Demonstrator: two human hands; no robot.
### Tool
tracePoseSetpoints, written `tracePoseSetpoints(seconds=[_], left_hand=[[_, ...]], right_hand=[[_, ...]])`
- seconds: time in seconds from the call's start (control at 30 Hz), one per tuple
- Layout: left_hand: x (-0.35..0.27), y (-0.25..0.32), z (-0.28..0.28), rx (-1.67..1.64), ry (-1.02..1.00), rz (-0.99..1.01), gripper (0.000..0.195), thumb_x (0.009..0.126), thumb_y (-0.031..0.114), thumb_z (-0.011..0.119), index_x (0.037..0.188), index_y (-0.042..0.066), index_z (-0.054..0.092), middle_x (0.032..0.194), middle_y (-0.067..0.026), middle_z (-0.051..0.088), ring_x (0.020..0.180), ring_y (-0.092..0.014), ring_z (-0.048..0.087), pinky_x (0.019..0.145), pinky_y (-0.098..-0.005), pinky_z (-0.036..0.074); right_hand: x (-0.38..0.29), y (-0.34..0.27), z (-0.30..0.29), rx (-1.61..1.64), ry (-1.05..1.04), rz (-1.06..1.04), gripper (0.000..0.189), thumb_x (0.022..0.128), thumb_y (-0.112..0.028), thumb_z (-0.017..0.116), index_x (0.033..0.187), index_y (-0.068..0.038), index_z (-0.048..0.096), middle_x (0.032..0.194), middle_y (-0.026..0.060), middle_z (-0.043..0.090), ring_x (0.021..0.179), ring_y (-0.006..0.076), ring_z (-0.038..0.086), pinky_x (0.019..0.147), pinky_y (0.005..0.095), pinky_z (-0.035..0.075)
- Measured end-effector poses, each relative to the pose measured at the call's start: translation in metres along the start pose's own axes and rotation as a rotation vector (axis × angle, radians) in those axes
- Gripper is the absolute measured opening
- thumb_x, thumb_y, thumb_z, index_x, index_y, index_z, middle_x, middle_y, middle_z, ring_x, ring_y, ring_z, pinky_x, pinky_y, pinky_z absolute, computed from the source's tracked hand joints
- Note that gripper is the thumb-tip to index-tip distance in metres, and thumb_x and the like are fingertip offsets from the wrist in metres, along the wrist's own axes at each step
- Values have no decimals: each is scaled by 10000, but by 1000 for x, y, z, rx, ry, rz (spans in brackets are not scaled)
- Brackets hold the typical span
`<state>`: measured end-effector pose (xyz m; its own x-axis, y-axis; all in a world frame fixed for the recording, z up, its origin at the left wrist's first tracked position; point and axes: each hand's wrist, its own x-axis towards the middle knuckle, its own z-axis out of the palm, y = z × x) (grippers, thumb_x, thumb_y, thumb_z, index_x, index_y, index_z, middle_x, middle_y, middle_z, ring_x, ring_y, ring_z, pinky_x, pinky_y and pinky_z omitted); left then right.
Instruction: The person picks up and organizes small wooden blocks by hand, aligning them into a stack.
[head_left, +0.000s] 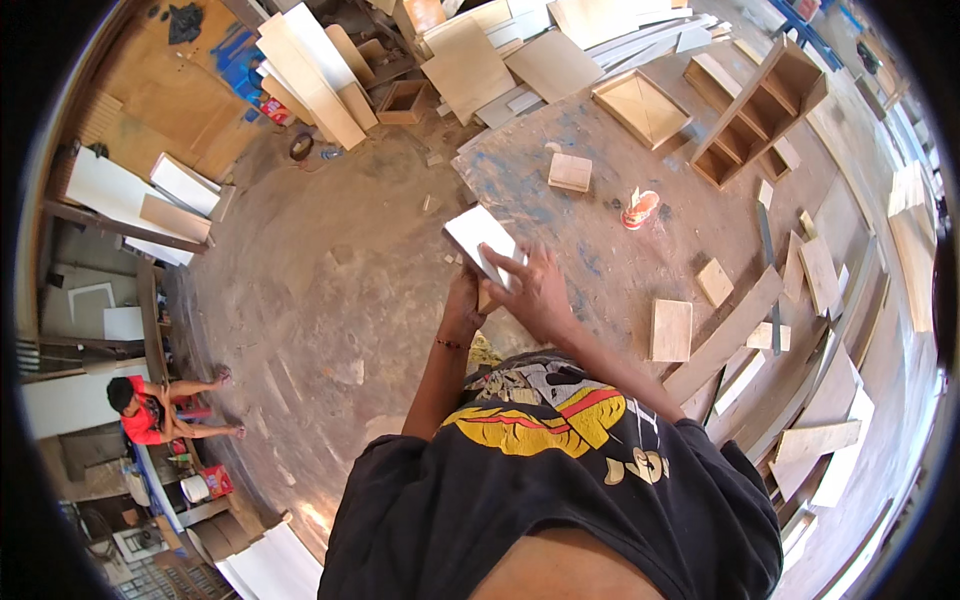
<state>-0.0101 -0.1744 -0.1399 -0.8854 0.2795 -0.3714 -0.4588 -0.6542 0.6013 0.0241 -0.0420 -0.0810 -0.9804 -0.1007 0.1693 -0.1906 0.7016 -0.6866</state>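
A small white-faced board piece (480, 234), seemingly part of a block or small box, is held in front of my body near the worktable's corner. My left hand (466, 294) grips it from below, its fingers mostly hidden beneath the piece. Across the white face lie the fingers of my right hand (534, 289), slightly blurred; whether they hold anything is hard to see. On the worktable (525, 165) are a small wooden block (570, 172), an open red-and-white container (640, 209), and two more wooden blocks (671, 330) (715, 283).
A compartmented wooden shelf (761, 112) and a shallow wooden tray (642, 109) stand at the table's far side. Long boards (724, 337) and offcuts lie to the right. More panels (315, 75) lean beyond the floor. A person in red (142, 411) sits at far left.
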Motion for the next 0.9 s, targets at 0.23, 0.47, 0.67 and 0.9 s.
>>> tracePoseSetpoints(seconds=[0.23, 0.47, 0.67, 0.9], left_hand=[[-9, -10, 20, -22, 39, -34, 409, 924, 384, 454, 1194, 80, 500, 1063, -61, 590, 967, -182, 584, 790, -313, 512], [-9, -22, -11, -13, -93, -22, 406, 925, 288, 451, 1275, 88, 403, 1157, -81, 532, 1018, -209, 563, 817, -305, 507], [3, -23, -28, -8, -199, -101, 417, 937, 303, 424, 1287, 82, 376, 1142, -66, 532, 983, -186, 579, 768, -281, 526], [-14, -19, 16, 148, 17, -67, 436, 933, 385, 413, 1229, 65, 421, 1093, -71, 562, 900, -177, 603, 708, -290, 540]], right_hand=[[15, 6, -4, -67, 66, -11, 498, 708, -277, 686, 1194, -293, 576, 1083, 198, 497, 972, 341, 489, 858, 404, 408], [12, 11, 1, 37, 61, -52, 481, 711, -319, 682, 1178, -357, 575, 1112, 173, 491, 995, 325, 474, 849, 419, 403], [17, 25, 8, -95, 63, -79, 493, 697, -399, 669, 1180, -386, 568, 1095, 149, 481, 1003, 313, 458, 817, 422, 401], [17, 21, -1, 39, 168, -119, 484, 665, -227, 732, 1126, -323, 622, 1075, 179, 513, 966, 311, 507, 834, 393, 438]])
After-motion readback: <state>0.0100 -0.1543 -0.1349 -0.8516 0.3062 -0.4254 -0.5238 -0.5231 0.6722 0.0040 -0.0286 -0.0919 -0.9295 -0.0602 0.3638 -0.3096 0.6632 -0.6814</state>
